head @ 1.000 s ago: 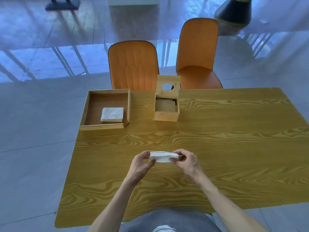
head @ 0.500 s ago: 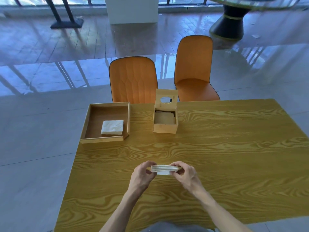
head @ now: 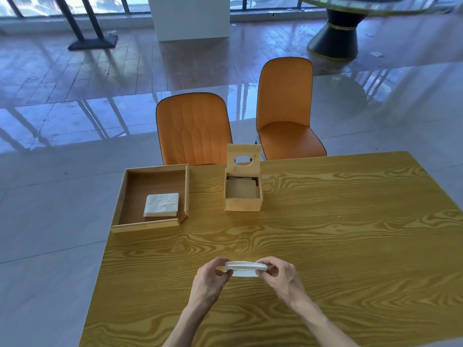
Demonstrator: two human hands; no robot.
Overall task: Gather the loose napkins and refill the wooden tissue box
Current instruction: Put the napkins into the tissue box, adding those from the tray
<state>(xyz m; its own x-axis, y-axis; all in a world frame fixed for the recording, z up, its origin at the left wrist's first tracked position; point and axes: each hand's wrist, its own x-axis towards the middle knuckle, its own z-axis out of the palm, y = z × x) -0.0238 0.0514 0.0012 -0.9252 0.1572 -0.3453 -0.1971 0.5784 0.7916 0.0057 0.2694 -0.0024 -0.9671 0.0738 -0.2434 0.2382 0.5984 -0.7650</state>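
Glossy grey tile floor reflecting window frames — wood flooring farther back. Two orange chairs behind yellow wood-grain table. White pillar, round black table base, windows along top — daylight.

The table has a yellow wood-grain top with bold swirling figure and a smooth, faintly satin finish. The tissue box and the tray are pale, matt, unpainted wood; the tray's floor is a darker brown. The napkin stack in the tray is white, soft, crinkled paper, as is the stack of napkins between the hands. The two chairs wear smooth orange leather-like upholstery with stitched quilting. The floor is glossy and mirror-like.
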